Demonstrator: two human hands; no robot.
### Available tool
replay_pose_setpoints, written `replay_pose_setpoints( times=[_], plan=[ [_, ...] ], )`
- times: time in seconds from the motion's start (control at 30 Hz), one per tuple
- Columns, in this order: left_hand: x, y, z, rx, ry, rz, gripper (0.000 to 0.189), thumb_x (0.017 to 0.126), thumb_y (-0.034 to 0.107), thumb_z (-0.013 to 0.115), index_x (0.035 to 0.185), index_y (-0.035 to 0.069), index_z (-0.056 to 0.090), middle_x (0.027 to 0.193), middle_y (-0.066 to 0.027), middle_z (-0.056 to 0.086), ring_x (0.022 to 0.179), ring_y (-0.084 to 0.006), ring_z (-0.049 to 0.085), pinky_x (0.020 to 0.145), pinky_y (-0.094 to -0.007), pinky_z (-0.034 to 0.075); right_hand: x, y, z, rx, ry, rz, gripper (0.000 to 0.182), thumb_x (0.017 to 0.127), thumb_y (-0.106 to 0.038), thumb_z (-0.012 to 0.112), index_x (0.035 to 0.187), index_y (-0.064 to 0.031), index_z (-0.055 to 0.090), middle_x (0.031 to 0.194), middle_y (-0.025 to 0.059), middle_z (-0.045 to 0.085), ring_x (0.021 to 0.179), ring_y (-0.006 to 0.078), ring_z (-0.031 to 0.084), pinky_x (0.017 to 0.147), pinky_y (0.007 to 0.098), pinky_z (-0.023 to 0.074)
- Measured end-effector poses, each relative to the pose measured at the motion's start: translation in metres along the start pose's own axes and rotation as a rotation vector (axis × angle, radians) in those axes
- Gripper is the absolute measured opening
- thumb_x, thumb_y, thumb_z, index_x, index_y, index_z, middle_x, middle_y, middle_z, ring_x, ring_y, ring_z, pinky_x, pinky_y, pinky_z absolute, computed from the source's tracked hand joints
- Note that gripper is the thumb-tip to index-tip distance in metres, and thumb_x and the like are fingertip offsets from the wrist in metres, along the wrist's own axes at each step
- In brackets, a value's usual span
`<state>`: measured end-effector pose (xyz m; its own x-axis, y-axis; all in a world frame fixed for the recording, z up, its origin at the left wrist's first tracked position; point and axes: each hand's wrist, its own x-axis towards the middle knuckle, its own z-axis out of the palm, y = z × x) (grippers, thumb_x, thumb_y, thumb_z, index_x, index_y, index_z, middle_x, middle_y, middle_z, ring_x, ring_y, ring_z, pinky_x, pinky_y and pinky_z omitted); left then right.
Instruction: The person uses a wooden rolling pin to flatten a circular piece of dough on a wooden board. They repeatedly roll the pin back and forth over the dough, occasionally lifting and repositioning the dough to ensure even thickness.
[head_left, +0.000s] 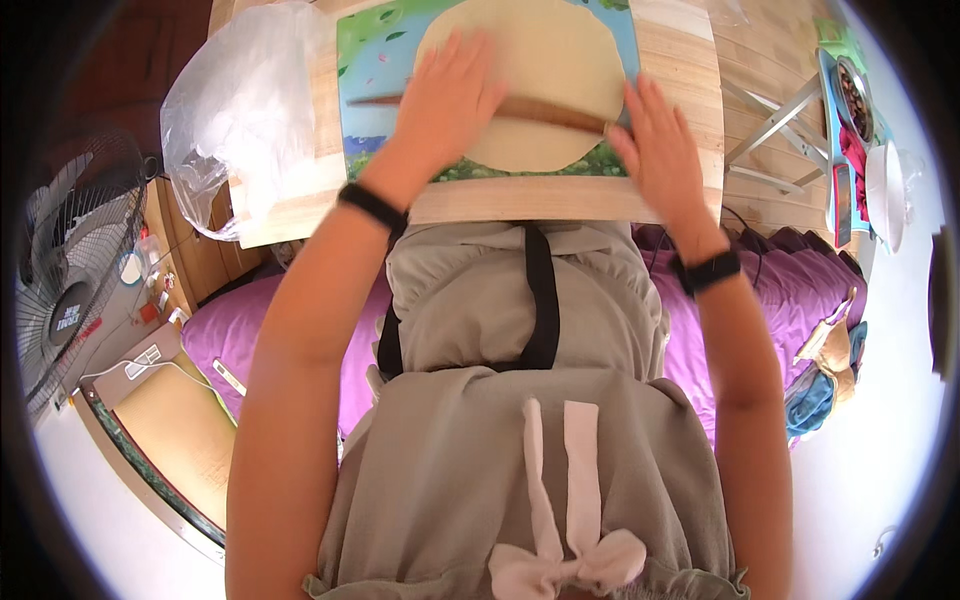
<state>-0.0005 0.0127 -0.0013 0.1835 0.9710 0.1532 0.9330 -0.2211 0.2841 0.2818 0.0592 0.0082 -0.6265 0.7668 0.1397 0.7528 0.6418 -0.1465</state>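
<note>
A thin, round sheet of pale dough (555, 52) lies on a printed mat (371, 64) on the wooden table (525, 199). Across the dough runs a slim, tapered wooden rolling pin (551, 112), slightly tilted, its left tip over the mat. My left hand (454, 97) lies flat across the pin, fingers extended over the dough and somewhat blurred. At the pin's right end is my right hand (660, 146), its thumb by the tip and its fingers spread along the mat's right edge. Neither hand has its fingers closed around the pin.
A clear plastic bag (247, 97) drapes over the table's left side. Further left stands a wire-caged fan (75, 292). To the right, a blue-topped stand with metal legs (780, 120) carries a bowl of brown pieces (853, 97), a white bowl (886, 195) and a phone (842, 202).
</note>
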Motion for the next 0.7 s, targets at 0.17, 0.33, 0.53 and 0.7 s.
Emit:
replay_pose_setpoints(
  times=[0.17, 0.33, 0.53, 0.7],
  plan=[
    [-0.068, 0.021, -0.023, -0.146, -0.129, 0.004, 0.053, 0.098, 0.030, 0.040, 0.141, 0.000, 0.035, 0.147, -0.0172, 0.034, 0.137, -0.0377, 0.029, 0.111, -0.0490, 0.022, -0.056, -0.038, -0.018, 0.139, -0.145, -0.018, 0.061, 0.091, -0.040, 0.055, 0.141, -0.0084, 0.039, 0.147, 0.0118, 0.037, 0.136, 0.0276, 0.035, 0.109, 0.0438, 0.0308],
    [-0.005, -0.003, 0.003, 0.057, 0.091, -0.032, 0.053, 0.098, 0.032, 0.042, 0.140, 0.000, 0.037, 0.147, -0.0173, 0.034, 0.137, -0.0355, 0.030, 0.112, -0.0466, 0.023, 0.015, -0.004, -0.003, -0.024, 0.077, -0.019, 0.058, 0.094, -0.043, 0.048, 0.141, -0.0103, 0.038, 0.147, 0.0095, 0.037, 0.136, 0.0267, 0.035, 0.109, 0.0441, 0.0301],
    [0.007, 0.005, -0.012, 0.104, 0.135, -0.115, 0.056, 0.097, 0.036, 0.044, 0.140, -0.001, 0.037, 0.148, -0.0175, 0.033, 0.138, -0.0369, 0.028, 0.111, -0.0479, 0.024, 0.056, 0.025, 0.023, -0.052, 0.084, 0.070, 0.054, 0.098, -0.045, 0.038, 0.141, -0.0126, 0.040, 0.149, 0.0078, 0.035, 0.138, 0.0251, 0.031, 0.111, 0.0457, 0.0251],
    [-0.012, -0.007, 0.000, 0.146, 0.124, -0.203, 0.060, 0.097, 0.040, 0.044, 0.141, 0.000, 0.036, 0.150, -0.0150, 0.030, 0.139, -0.0382, 0.023, 0.111, -0.0530, 0.021, 0.075, 0.022, 0.023, -0.067, 0.105, 0.064, 0.051, 0.099, -0.042, 0.037, 0.141, -0.0135, 0.040, 0.149, 0.0073, 0.034, 0.139, 0.0250, 0.030, 0.112, 0.0454, 0.0237]
  ],
)
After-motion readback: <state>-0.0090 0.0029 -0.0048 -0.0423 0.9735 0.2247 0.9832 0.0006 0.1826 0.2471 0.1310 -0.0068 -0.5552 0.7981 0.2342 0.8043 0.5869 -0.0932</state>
